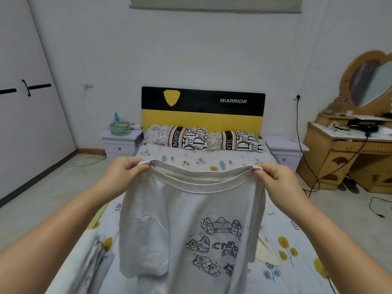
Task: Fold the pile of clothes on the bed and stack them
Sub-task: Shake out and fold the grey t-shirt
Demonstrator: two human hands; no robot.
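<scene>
A light grey T-shirt (182, 219) with a dark cartoon print hangs in front of me over the bed (282, 251). My left hand (125, 172) pinches its left shoulder beside the collar. My right hand (273, 177) pinches the right shoulder at the same height. The collar is stretched between them and the shirt's lower part drops out of the frame. A pile of pale clothes (93, 257) lies on the bed at the lower left, partly behind my left forearm. A cream-coloured piece of cloth (265, 249) peeks out behind the shirt's right edge.
Two patterned pillows (203, 139) lean on the black and yellow headboard (202, 111). White nightstands (121, 143) flank the bed. A wooden dressing table (350, 149) with a mirror stands at the right, with black cables (311, 183) trailing on the floor. White wardrobe doors (25, 115) are at the left.
</scene>
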